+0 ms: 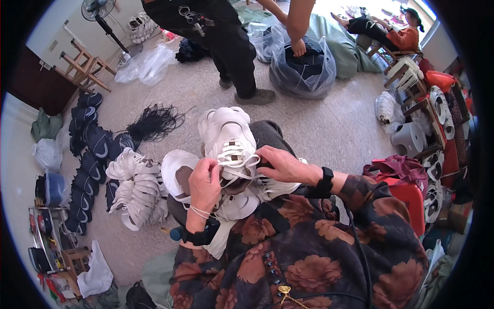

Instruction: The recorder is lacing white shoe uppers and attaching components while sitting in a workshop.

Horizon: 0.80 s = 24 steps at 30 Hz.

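Note:
In front of me a white shoe upper [221, 126] lies over my lap, its toe pointing away. A white shoelace [237, 158] is threaded across its front and forms a loop at the right. My left hand [204, 186] is closed in a pinch on the lace at the left side. At the right, my right hand [284, 165] has its thumb and fingers closed around the loop's end. Another white upper [174, 166] with a brown lining rests just left of my left hand. More white uppers are beneath and beside the hands, partly hidden.
Stacked white uppers [135, 185] and rows of dark uppers [91, 165] lie left on the floor. Black laces [157, 122] are heaped farther off. A standing person reaches into a clear plastic bag [303, 72]. At right are a red stool [406, 198] and a grey bucket [408, 138].

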Tool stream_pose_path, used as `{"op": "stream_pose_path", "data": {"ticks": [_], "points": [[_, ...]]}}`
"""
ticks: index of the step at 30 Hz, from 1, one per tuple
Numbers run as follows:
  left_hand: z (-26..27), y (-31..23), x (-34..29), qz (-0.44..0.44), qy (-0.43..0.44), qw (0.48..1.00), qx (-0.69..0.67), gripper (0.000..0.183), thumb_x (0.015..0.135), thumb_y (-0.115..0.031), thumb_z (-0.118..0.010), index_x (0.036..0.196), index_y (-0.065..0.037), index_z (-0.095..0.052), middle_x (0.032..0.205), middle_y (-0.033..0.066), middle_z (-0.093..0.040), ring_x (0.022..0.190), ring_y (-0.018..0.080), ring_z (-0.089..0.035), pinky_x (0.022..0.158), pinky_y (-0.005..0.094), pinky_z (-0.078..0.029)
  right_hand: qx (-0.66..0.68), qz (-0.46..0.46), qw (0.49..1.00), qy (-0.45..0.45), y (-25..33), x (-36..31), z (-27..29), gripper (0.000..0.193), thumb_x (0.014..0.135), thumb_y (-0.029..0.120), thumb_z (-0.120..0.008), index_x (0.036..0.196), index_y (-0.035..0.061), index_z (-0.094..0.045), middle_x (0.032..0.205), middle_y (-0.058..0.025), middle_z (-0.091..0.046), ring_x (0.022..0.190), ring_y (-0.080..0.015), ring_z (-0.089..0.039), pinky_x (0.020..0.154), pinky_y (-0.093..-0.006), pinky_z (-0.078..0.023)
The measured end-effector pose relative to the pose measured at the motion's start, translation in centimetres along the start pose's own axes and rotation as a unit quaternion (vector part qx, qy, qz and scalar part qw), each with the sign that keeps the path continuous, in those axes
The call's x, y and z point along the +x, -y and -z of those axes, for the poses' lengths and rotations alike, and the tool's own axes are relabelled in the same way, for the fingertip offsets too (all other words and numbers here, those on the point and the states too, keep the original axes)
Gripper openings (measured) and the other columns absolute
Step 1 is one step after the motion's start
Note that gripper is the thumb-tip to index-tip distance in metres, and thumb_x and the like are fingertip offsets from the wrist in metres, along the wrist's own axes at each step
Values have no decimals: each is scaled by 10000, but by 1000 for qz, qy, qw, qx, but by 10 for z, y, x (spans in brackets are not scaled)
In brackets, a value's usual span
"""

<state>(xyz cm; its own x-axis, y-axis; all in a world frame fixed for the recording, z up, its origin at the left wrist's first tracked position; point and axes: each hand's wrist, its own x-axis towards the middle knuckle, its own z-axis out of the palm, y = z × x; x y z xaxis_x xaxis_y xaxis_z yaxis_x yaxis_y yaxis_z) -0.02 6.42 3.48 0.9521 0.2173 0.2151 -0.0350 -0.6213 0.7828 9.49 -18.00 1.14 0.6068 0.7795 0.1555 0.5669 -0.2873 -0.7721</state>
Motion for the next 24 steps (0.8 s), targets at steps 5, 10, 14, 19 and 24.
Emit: {"op": "stream_pose_path", "data": {"ticks": [5,10,14,19,24], "points": [[0,-23,5,-68,38,997,7,69,888,-53,-631,936,-17,-597,854,127,-610,822,319,-603,766,395,-458,17,-41,999,3,-8,1,-8,393,851,194,-713,1129,-13,-528,1019,-192,-596,938,-330,-629,817,-409,-505],[4,-24,9,-66,75,995,5,121,869,-56,-661,977,-25,-617,863,95,-613,878,277,-600,800,363,-454,23,-60,998,26,-7,0,-8,356,845,198,-714,1081,-11,-548,998,-177,-600,931,-339,-625,810,-413,-505],[11,-17,8,-116,42,984,127,302,805,-53,-718,1086,-31,-609,908,99,-600,922,271,-591,811,360,-451,-1,-19,997,78,-17,-8,-16,258,860,199,-682,997,-5,-602,961,-167,-613,931,-367,-622,812,-437,-502],[8,-10,-11,-36,-13,998,56,395,764,-51,-766,1122,-20,-603,972,95,-607,932,242,-595,847,348,-465,-13,-17,992,127,-19,-20,-29,227,908,176,-591,1041,-1,-638,987,-195,-634,971,-386,-627,847,-467,-502],[-6,11,-19,-15,-33,999,-27,219,823,-14,-718,1032,5,-654,1016,121,-632,877,258,-633,779,336,-507,55,-44,988,134,-18,-23,-42,240,916,164,-561,1051,-24,-623,1001,-226,-644,985,-410,-627,852,-471,-502]]}}
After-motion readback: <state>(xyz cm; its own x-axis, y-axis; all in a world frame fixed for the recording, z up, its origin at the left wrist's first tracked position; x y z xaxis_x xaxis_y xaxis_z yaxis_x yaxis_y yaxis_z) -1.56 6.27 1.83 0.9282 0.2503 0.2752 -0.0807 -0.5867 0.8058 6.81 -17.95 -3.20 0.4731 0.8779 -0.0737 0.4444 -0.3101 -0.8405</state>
